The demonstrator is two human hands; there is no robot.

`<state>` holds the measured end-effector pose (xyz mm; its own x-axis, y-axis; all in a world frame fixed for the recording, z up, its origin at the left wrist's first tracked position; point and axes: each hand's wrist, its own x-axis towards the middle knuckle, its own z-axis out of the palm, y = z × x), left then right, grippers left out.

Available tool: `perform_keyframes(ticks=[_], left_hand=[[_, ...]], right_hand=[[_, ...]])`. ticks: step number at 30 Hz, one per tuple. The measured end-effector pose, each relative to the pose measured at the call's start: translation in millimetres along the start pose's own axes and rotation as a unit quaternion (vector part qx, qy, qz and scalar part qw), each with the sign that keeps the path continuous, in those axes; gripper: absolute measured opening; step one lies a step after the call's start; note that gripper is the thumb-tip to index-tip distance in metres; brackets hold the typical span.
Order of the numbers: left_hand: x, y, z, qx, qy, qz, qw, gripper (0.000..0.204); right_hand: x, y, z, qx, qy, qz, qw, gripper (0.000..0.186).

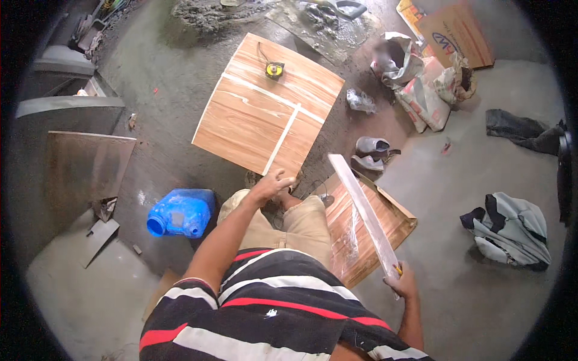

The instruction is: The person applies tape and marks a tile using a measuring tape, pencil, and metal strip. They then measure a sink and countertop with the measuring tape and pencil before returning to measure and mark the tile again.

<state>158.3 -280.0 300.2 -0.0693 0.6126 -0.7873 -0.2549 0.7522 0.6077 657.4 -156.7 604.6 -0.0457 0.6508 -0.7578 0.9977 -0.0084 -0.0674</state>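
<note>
My right hand grips the lower end of a long pale metal straightedge, held slanting over a box of tiles. A small yellow pencil-like thing shows between the same fingers. My left hand is beside the near edge of a large wood-patterned tile, thumb and fingers apart; whether it touches the edge I cannot tell. Pale bands cross the tile in a T shape. On its far part lies a yellow and black tape measure.
A blue jug lies left of my knees. Shoes sit beyond the open tile box. Bags, a carton and wet mortar lie farther off. Clothes are on the floor at right; a tile leans at left.
</note>
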Motion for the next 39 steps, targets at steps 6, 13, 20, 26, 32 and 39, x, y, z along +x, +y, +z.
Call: perform_keyframes(ticks=[6,13,20,26,32,39], left_hand=[[6.9,20.2,-28.2,-0.534,0.022,0.055,0.844,0.065],[-25.1,-62.6,-142.3,-0.597,0.268,0.139,0.743,0.04],[-66.6,-109.6,-59.7,-0.577,0.403,0.083,0.706,0.064],[-28.1,-166.7,43.5,-0.652,0.399,0.079,0.64,0.058],[27.4,-236.6,95.2,-0.581,0.362,-0.092,0.724,0.053],[117.0,-265.4,85.4,-0.449,0.306,-0.101,0.833,0.05]], right_hand=[[24.8,-128.4,-31.1,-0.059,-0.029,-0.183,0.981,0.083],[155.0,-261.9,-75.6,-0.199,-0.136,-0.428,0.871,0.084],[378.3,-356.2,-120.4,-0.281,-0.37,-0.318,0.826,0.049],[500.5,-350.0,-107.8,0.021,-0.287,-0.177,0.941,0.02],[612.1,-356.9,-17.4,0.149,-0.181,-0.262,0.936,0.019],[711.5,-380.6,28.4,0.138,-0.107,-0.271,0.947,0.031]])
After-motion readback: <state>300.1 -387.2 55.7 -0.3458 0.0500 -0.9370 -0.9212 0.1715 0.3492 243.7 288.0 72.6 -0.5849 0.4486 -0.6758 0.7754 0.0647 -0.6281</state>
